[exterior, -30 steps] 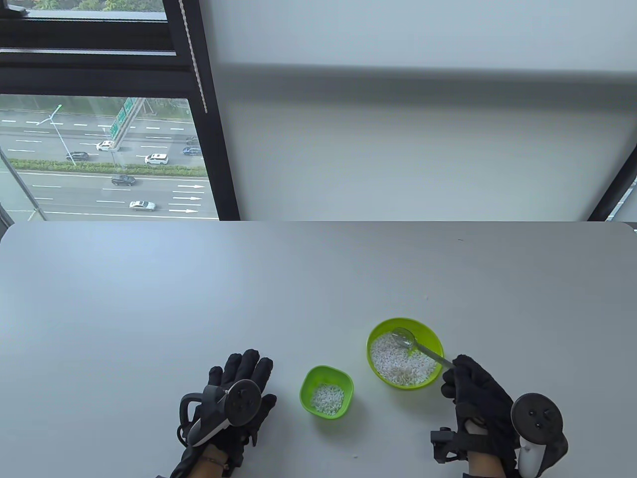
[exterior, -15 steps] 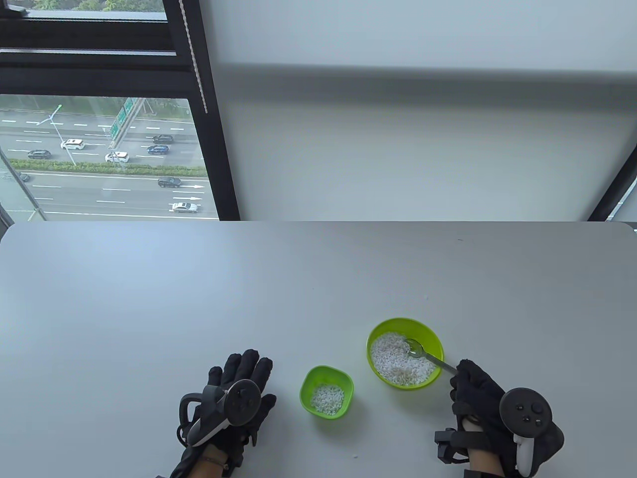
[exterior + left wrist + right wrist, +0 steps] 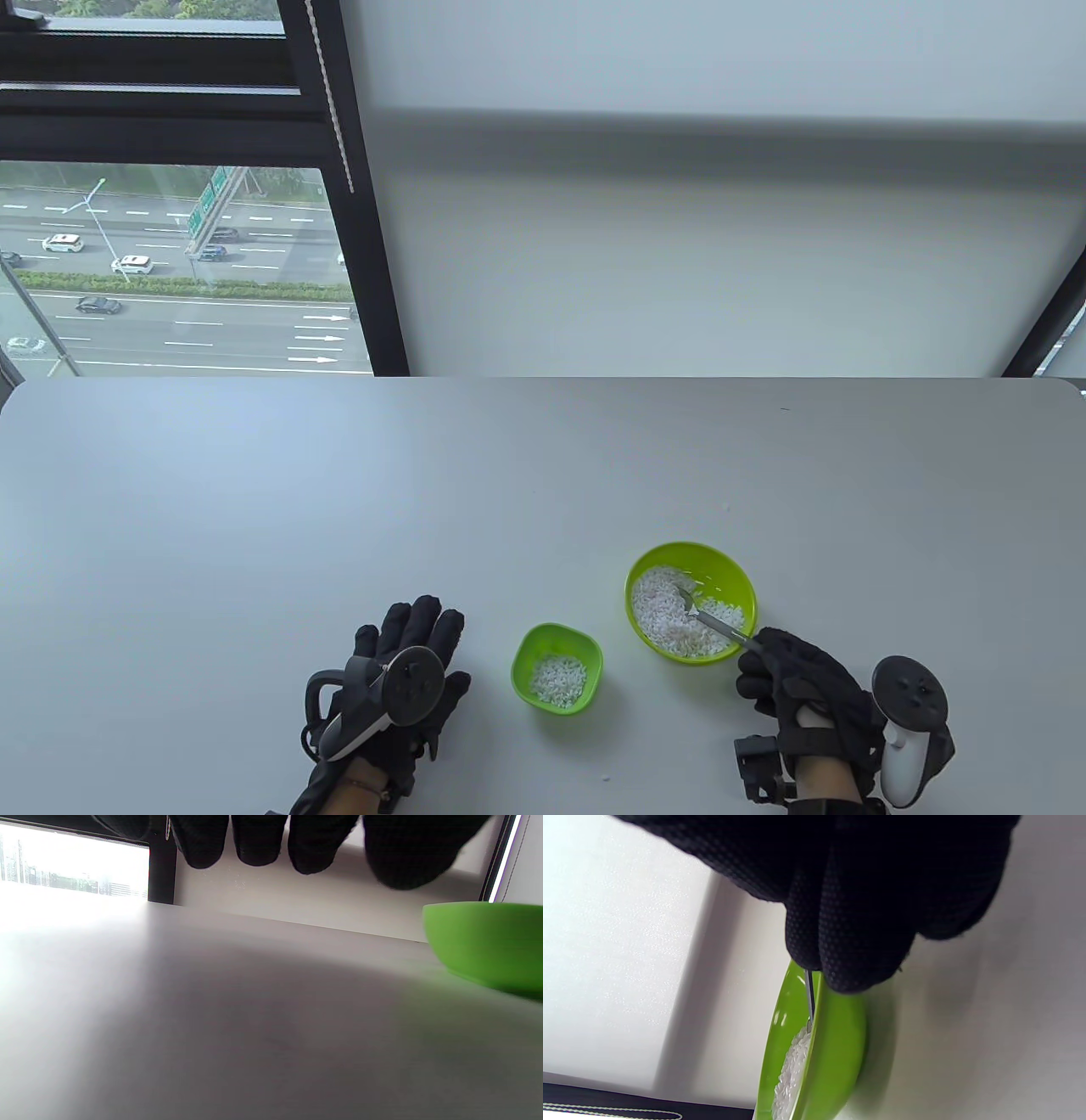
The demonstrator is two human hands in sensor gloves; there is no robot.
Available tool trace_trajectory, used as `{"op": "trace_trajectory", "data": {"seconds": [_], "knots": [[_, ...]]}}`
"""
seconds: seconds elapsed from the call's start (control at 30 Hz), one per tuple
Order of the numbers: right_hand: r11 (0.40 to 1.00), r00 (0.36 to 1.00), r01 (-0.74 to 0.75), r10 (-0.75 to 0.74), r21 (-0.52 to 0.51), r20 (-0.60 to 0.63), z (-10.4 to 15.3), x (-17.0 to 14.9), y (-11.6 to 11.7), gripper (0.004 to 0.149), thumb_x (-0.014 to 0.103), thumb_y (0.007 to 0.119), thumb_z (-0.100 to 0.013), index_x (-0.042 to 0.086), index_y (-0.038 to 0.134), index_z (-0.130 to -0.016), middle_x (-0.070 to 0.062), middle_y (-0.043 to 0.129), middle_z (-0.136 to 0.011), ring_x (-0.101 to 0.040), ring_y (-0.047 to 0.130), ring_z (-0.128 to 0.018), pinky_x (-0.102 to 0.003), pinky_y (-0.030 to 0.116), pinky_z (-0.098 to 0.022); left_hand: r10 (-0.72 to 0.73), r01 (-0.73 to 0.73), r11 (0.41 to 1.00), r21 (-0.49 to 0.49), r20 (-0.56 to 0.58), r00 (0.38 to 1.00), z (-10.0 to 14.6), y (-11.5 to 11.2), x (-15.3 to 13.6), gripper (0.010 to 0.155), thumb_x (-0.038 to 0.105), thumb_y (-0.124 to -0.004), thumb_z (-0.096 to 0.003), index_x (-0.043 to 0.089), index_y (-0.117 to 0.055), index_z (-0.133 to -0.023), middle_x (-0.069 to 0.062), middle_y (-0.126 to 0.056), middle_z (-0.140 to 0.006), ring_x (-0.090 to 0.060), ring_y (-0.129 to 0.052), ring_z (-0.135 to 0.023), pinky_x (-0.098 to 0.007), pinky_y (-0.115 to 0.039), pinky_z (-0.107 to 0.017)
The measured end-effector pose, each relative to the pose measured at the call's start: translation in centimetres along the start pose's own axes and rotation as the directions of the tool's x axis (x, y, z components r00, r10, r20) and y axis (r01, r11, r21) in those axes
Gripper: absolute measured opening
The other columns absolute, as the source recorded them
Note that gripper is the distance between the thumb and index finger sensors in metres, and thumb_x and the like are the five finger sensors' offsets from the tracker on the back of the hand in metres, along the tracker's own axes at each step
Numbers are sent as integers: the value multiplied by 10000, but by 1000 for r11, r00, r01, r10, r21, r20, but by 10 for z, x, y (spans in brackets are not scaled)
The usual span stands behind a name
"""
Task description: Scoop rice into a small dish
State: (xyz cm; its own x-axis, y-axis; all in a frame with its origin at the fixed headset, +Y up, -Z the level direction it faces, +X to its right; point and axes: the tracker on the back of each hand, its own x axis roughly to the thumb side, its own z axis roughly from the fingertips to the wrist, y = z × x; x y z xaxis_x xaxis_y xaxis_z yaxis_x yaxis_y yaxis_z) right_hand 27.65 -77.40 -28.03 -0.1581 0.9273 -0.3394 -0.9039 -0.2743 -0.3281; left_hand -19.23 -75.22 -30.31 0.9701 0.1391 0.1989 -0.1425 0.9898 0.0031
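fingers gripping spoon, white rice

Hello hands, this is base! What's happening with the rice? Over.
Right hand grips spoon, tip down in big bowl's rice. Left hand flat on table. Small dish partly filled. Path between bowls looks open.

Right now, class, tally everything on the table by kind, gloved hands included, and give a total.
Green bowls: 2, the big bowl and the small dish, both holding rice.
Spoons: 1, the spoon, gripped by the right hand.
Gloved hands: 2, counting the left hand resting flat.
Total: 5.
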Motion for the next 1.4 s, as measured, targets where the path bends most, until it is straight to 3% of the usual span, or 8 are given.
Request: {"op": "trace_trajectory", "data": {"seconds": [0.37,0.83,1.4], "knots": [[990,989,140,-139,16,-52,-4,-9,-10,442,358,806,-504,70,872,-833,-55,1042,-614,-155,1090,-395,-353,908,-345,1,-1,1000,0,-1,1000,0,0,-1,737,616,-754,-432,344,-616,-1103,-7,-552,-1239,-360,-626,-1106,-621,-531,-745],[987,988,152,-150,47,-36,-2,-6,-7,443,365,801,-508,76,867,-837,-47,1041,-615,-146,1091,-396,-347,910,-347,0,0,1000,0,-1,1000,0,0,-1,738,616,-754,-432,341,-617,-1103,-8,-554,-1239,-360,-626,-1106,-621,-533,-745],[960,993,28,-59,279,103,21,22,31,439,379,794,-517,87,872,-836,-32,1045,-610,-135,1090,-394,-337,910,-350,-6,6,1000,-1,1,1000,0,0,-1,736,617,-755,-430,346,-621,-1101,-7,-561,-1237,-359,-634,-1104,-620,-536,-744]]}}
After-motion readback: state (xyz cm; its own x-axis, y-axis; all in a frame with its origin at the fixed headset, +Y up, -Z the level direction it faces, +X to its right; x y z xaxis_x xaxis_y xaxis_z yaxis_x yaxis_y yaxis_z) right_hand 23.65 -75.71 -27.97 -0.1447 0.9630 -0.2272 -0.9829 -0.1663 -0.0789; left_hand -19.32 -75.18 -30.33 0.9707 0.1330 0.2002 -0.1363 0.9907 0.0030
